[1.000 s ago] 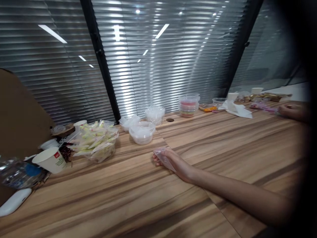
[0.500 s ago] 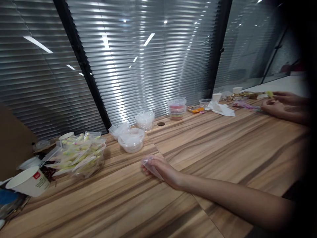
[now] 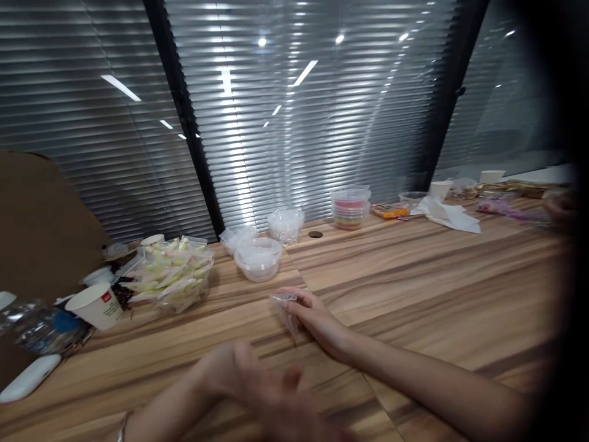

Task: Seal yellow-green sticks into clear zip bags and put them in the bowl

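A small clear plastic bag (image 3: 288,316) hangs from my right hand (image 3: 317,316), pinched between thumb and fingers just above the wooden table. My left hand (image 3: 271,393) is in the lower middle, smeared by motion, with a bracelet at its wrist; whether it holds anything cannot be made out. Beyond my right hand stands a clear round plastic tub (image 3: 258,261) with translucent plastic inside. To the left, a heap of small clear bags with yellow-green pieces (image 3: 172,273) fills a clear container.
At the left are a paper cup (image 3: 97,307), a plastic bottle (image 3: 46,328) and a white case (image 3: 30,377). Along the blinds stand wrapped bowls (image 3: 286,225), stacked tubs (image 3: 350,209), an orange packet (image 3: 390,212) and white tissue (image 3: 448,215). Another person's hand (image 3: 559,205) is blurred at far right.
My left hand has come into view from the lower left. My right hand still holds the bag, now hanging more upright. The view has turned leftward, and the other person's hands are mostly out of sight.
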Demonstrator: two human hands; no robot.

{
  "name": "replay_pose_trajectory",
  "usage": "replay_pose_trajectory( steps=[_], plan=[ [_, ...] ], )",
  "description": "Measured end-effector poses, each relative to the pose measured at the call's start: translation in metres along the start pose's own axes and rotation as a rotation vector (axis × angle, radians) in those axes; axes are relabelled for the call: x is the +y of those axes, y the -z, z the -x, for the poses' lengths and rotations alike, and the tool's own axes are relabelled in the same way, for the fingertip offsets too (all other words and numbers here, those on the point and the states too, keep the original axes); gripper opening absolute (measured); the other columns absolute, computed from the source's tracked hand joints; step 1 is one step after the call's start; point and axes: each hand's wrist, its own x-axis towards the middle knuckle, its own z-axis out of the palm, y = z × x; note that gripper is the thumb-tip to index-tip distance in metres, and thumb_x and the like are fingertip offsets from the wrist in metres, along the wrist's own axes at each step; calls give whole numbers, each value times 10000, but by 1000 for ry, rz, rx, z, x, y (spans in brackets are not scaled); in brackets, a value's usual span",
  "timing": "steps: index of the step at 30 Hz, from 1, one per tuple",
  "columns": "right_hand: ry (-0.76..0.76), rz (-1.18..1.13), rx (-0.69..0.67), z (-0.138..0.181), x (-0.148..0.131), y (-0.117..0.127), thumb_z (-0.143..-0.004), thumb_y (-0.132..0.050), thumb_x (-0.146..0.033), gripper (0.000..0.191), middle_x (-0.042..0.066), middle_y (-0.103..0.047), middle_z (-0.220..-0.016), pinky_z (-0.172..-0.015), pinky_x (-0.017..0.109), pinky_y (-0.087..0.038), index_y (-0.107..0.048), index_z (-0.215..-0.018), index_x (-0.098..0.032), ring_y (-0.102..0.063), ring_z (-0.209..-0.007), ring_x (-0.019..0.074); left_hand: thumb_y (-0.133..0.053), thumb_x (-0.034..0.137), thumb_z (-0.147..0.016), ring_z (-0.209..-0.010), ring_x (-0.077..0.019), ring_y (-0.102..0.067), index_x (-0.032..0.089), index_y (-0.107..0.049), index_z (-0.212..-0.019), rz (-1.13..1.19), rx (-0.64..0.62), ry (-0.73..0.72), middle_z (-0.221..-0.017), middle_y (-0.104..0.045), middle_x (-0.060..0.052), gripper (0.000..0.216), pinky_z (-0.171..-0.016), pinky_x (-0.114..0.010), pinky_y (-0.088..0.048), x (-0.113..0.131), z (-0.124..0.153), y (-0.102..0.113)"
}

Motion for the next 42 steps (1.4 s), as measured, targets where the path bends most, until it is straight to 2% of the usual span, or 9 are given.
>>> replay_pose_trajectory(
  steps=[2, 4, 8, 11, 17, 22, 27, 32, 42],
  plan=[
    [15, 3, 23, -2, 2, 1, -739, -681, -336, 318, 43, -639, -1055, -844, 317, -438, -635, -1032, -222, -571, -976, 196, -558, 394, -819, -1263, -313, -381, 345, -474, -1263, -102, 20, -90, -1387, -417, -51, 454, -1031, -532, -290, -11, -18, 0],
    [40, 15, 26, -3, 4, 2, -744, -679, -321, 320, 42, -628, -1074, -876, 327, -424, -620, -1045, -231, -561, -1002, 197, -524, 406, -838, -1358, -328, -206, 284, -297, -1399, -209, 75, -115, -1499, -212, -90, 618, -1084, -545, -168, -19, -29, -1],
    [76, 57, -39, -4, 4, 2, -731, -693, -278, 342, 27, -625, -1049, -853, 321, -435, -585, -1054, -247, -576, -962, 183, -509, 473, -838, -1361, -270, -230, 222, -19, -1456, -27, -28, 21, -1501, -202, -117, 828, -1090, -470, -244, -29, -32, -12],
    [81, 55, -113, -4, 3, 1, -726, -696, -255, 365, 25, -624, -1018, -842, 316, -443, -554, -1062, -248, -578, -950, 175, -507, 457, -848, -1326, -241, -313, 232, -104, -1451, 144, -83, 74, -1474, -289, -86, 759, -1082, -412, -288, -33, -31, -19],
    [181, 158, -84, -7, 11, 6, -740, -681, -295, 473, 47, -545, -1156, -919, 339, -431, -475, -1166, -272, -522, -1072, 183, -493, 378, -875, -1273, -211, -388, 235, -316, -1381, 279, 27, 69, -1406, -405, -61, 555, -1077, -371, -298, -30, -38, -19],
    [309, 538, -49, -8, 12, 12, -767, -644, -360, 324, 57, -497, -1177, -954, 361, -414, -556, -1058, -247, -486, -1110, 208, -547, 326, -843, -1218, -218, -430, 228, -367, -1338, 203, 104, 50, -1349, -459, -72, 536, -1041, -371, -327, -32, -39, -20],
    [330, 807, -317, -5, 0, 14, -827, -564, -400, 272, 65, -498, -1183, -1015, 356, -353, -642, -1021, -226, -466, -1140, 215, -590, 268, -790, -1133, -225, -469, 229, -389, -1312, 48, 40, -15, -1254, -509, -79, 560, -977, -362, -371, -27, -35, -20],
    [343, 1028, -445, 1, -9, 9, -790, -594, -456, 388, 86, -500, -1211, -1011, 398, -345, -619, -1100, -224, -433, -1160, 244, -638, 354, -741, -1051, -264, -482, 213, -373, -1323, -139, -63, -66, -1190, -530, -99, 655, -910, -394, -389, -17, -34, -17],
    [370, 1322, -417, 3, -11, 10, -832, -512, -492, 399, 79, -501, -1283, -1002, 439, -337, -599, -1151, -269, -403, -1196, 273, -572, 397, -801, -1001, -246, -496, 181, -351, -1335, -212, 0, -132, -1138, -559, -97, 617, -876, -387, -393, -21, -31, -20]
  ],
)
